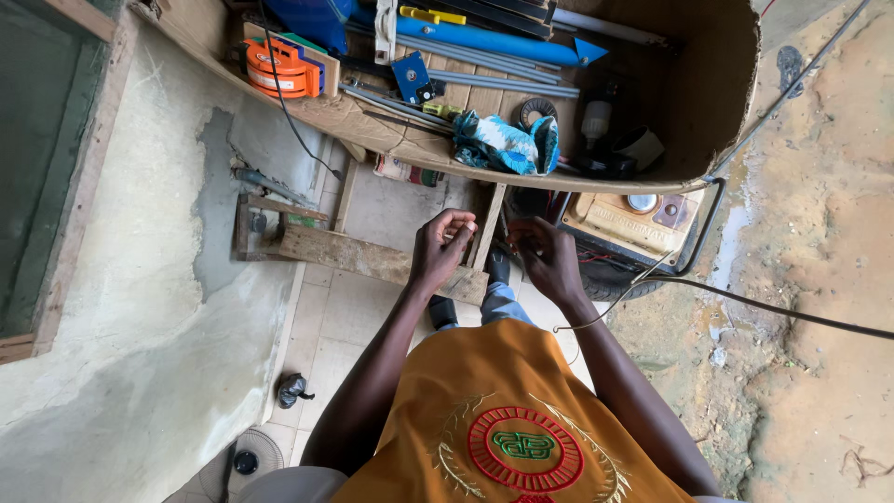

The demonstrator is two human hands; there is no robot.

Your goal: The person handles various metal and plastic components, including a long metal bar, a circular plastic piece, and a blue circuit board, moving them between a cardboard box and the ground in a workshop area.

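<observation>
A: Status of hands?
B: Left hand (pixel 441 247) and right hand (pixel 547 256) are raised below the bench (pixel 419 149), fingers pinched on a thin wire (pixel 615 303). The wire trails from the right hand toward the generator (pixel 629 224).
A: Risk?
B: Probably slippage: the wire is fine and the pinch is small. The trailing end may also snag on the black cable (pixel 773 303) beside the generator.
</observation>
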